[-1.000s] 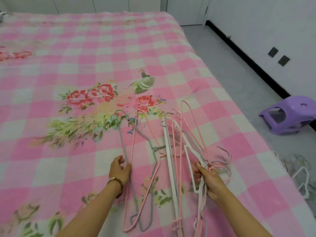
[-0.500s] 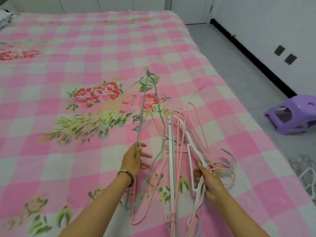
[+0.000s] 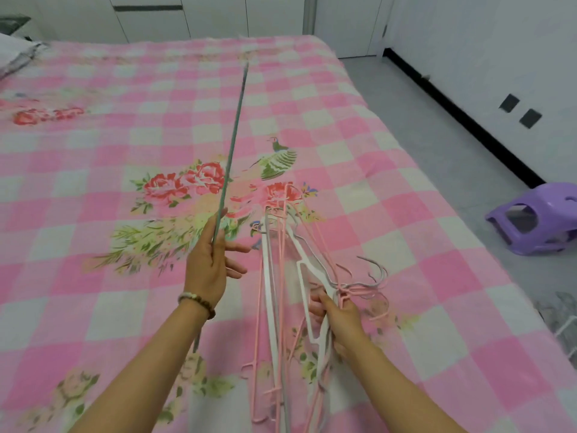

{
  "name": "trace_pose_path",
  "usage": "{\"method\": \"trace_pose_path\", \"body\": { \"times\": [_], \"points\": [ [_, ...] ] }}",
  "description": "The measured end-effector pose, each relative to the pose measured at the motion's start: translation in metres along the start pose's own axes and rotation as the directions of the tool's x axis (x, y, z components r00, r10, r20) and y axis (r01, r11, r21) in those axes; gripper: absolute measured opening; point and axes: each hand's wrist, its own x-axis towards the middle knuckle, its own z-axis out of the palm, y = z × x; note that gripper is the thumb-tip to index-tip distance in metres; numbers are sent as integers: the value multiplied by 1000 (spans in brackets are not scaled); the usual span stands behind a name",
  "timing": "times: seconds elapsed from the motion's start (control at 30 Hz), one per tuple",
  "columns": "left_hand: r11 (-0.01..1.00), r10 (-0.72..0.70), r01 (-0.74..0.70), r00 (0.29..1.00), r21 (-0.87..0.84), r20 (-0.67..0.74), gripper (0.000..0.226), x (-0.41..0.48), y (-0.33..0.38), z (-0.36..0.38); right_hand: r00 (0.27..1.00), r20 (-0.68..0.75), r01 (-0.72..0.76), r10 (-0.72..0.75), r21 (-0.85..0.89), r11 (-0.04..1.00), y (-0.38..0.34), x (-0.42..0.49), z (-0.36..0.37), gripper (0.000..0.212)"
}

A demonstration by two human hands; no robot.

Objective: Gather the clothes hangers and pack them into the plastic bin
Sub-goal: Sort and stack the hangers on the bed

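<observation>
My left hand (image 3: 208, 267) pinches a grey-green hanger (image 3: 233, 142) between thumb and forefinger, its other fingers spread. That hanger is lifted edge-on above the bed and looks like one long thin rod pointing away from me. My right hand (image 3: 335, 317) grips a bundle of pink, white and grey hangers (image 3: 282, 276) near their necks. The bundle lies on the pink checked bedspread (image 3: 93, 292), with its hooks (image 3: 370, 284) fanned out to the right of my hand. No plastic bin is in view.
The bed's right edge runs along a grey floor (image 3: 437, 126). A purple plastic stool (image 3: 537, 218) lies on the floor to the right. More wire hangers (image 3: 562, 326) show at the frame's right edge. White cupboards (image 3: 218, 17) stand behind the bed.
My left hand has lifted the grey-green hanger off the bed, away from a pink one, and turned it edge-on. My right hand has kept its grip on the bundle. The camera has tilted up.
</observation>
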Motion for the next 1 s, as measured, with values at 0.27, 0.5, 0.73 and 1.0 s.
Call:
{"method": "trace_pose_path", "body": {
  "times": [0.27,0.5,0.73,1.0],
  "points": [
    [990,37,-15,987,-138,158,36,-6,28,-21,999,40,12,2,-353,935,16,11,45,17],
    [906,-315,375,907,-197,280,30,-12,-20,-2,989,54,-125,134,-145,981,7,14,24,44],
    [875,-438,385,888,293,139,40,-51,-104,10,995,104,29,10,-367,930,25,10,14,31],
    [705,-428,323,903,631,17,29,-43,-111,25,974,204,160,-98,-314,936,24,-7,14,33]
  ]
}}
